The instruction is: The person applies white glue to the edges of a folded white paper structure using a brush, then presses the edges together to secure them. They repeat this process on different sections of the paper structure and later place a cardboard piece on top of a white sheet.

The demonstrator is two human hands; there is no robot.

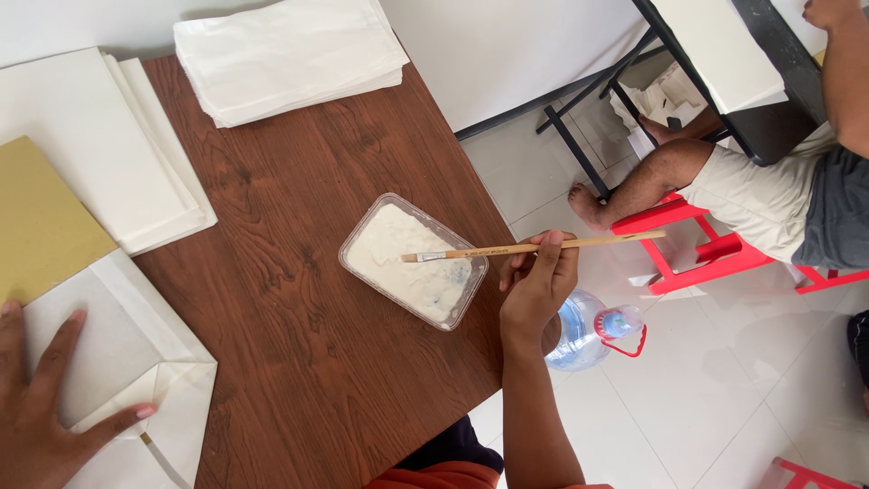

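Fingers of the right hand [536, 282] pinch a wooden brush [534, 246] near its middle, holding it almost level, bristles over the tub [413, 261] of white paste. I cannot tell whether the bristles touch the paste. The tub sits on the brown table [299, 362] near its right edge. The left hand [41, 407] lies flat and spread on a folded white paper bag [127, 362] at the table's near left corner, gripping nothing. Tan card [41, 217] lies tucked into the bag's open end. Stacks of white paper [290, 54] rest along the far edge. Beyond the table another person [769, 195] sits on a red stool [697, 249], and a water bottle [588, 330] stands on the tiled floor.
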